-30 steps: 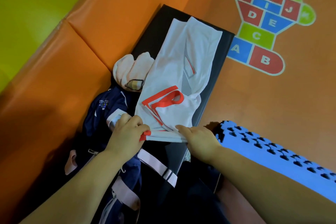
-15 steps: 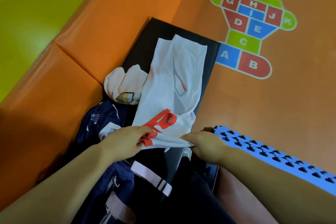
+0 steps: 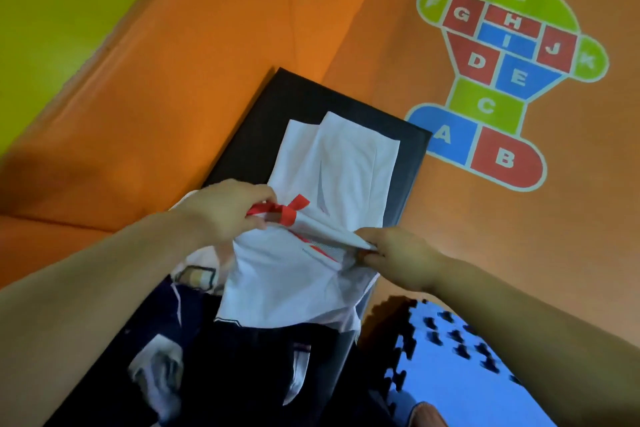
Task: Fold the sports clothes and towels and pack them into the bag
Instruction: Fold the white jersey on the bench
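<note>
Navy sports clothes [image 3: 207, 357] lie heaped nearest me on the near end of the black mat [image 3: 294, 97], with the blue foam tile [image 3: 467, 374] just beside them on the right. I cannot pick out the bag among the dark cloth. Above that heap I hold the white jersey [image 3: 294, 281] raised along a crease. My left hand [image 3: 225, 215] pinches the red-trimmed edge and my right hand [image 3: 391, 253] pinches the other end of the crease. The near half hangs loose and the far half lies flat on the mat. That hanging half is my worry: it could drape onto the navy heap or the cream cloth [image 3: 199, 276] under my left wrist and catch there. The thin layers could also slip from either pinch and leave the fold crooked. A hard pull might skew the far half, whose hem lies near the mat's far edge. Beyond are orange padding [image 3: 207, 62] and the hopscotch print [image 3: 512, 80].
</note>
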The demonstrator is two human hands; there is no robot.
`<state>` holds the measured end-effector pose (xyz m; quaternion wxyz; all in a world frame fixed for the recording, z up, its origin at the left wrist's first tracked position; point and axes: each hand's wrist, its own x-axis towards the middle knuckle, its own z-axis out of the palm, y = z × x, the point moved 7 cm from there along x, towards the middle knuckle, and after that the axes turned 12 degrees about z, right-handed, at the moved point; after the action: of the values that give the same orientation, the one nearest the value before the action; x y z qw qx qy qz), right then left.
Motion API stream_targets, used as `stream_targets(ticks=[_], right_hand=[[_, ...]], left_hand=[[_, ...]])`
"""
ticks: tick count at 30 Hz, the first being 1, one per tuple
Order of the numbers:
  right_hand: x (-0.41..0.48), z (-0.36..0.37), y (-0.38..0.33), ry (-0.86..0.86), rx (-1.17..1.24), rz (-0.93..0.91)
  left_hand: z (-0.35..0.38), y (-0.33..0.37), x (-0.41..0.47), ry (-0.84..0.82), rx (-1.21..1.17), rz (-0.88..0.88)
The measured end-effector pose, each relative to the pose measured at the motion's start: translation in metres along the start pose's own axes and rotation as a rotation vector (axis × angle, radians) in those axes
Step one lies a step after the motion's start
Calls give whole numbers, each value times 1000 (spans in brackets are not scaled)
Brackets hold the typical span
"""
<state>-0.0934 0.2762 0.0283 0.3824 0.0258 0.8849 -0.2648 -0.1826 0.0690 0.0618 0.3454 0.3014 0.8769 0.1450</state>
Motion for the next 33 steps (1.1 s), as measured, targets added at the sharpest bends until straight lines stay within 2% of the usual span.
stream_targets(ticks=[4, 7, 9, 10, 15, 17, 20, 22, 25, 33], right_hand=[[83, -70, 28, 92, 22, 62], [141, -112, 67, 294, 118, 212], [162, -124, 95, 417, 226, 338], [167, -123, 104, 446, 268, 365], [159, -63, 117, 380, 341, 320], [145, -40, 117, 377, 361, 301], [123, -12, 115, 331, 422, 337], [110, 10, 111, 276, 476, 368], [94, 39, 105, 233, 523, 409], [60, 99, 109, 70, 672, 615]], left_hand=[[-49, -17, 97, 164, -43, -12], [-72, -25, 158, 399, -8, -20], [-73, -35, 176, 542, -33, -117], [-66, -41, 180, 557, -75, -170], [11, -58, 154, 368, -160, -231], [33, -60, 132, 336, -212, -317], [56, -58, 100, 297, -105, -407], [78, -65, 85, 272, -184, -436], [103, -77, 70, 279, -398, -450], [111, -77, 42, 360, -360, -322]])
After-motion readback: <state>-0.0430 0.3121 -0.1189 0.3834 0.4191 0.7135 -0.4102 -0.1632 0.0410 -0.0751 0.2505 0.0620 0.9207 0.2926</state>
